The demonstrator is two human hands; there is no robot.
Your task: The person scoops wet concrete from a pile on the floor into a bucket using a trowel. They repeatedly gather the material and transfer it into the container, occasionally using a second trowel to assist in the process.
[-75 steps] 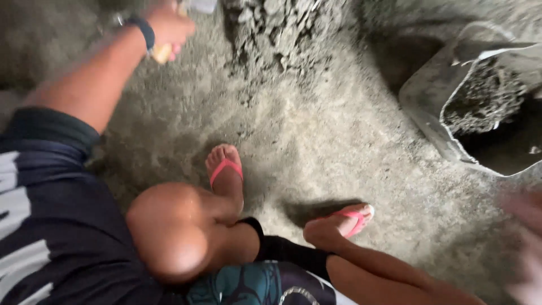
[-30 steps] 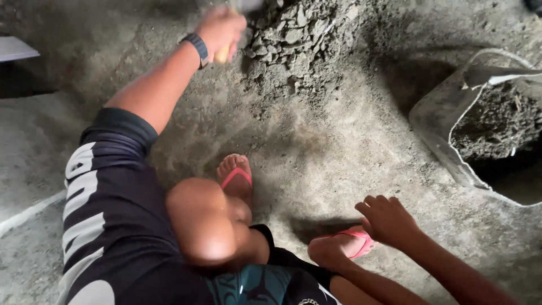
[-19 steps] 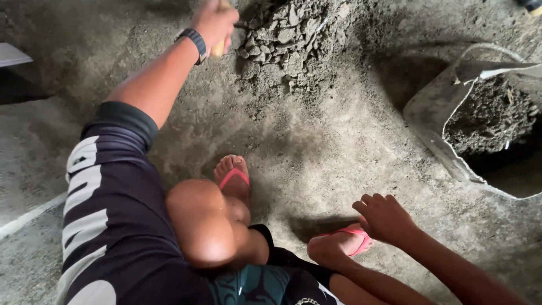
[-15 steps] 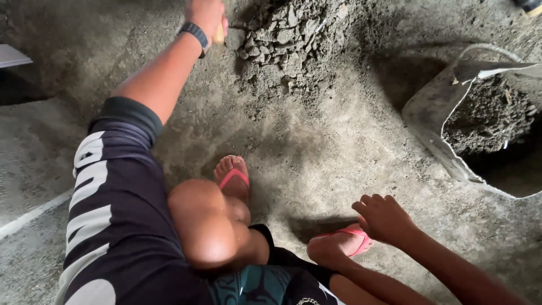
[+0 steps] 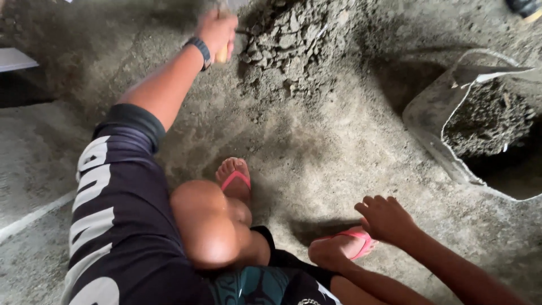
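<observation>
My left hand (image 5: 217, 31) reaches far forward and grips the yellowish wooden handle of a tool (image 5: 223, 53) whose blade is dug into a pile of grey lumpy soil (image 5: 299, 39); a dark band circles that wrist. My right hand (image 5: 385, 217) hovers low on the right with its fingers spread and nothing in it, just above my right foot in a pink sandal (image 5: 353, 248). I am crouching, with my left foot (image 5: 234, 178) in a pink sandal planted on the dusty ground.
A grey sack (image 5: 446, 130), partly filled with soil, lies open at the right. A pale flat board (image 5: 20, 56) sits at the left edge. Dusty concrete ground (image 5: 333, 147) spreads between the pile and my feet.
My left hand has pushed the tool farther forward into the soil pile. My right hand came into view near my right foot and stays there, fingers spread.
</observation>
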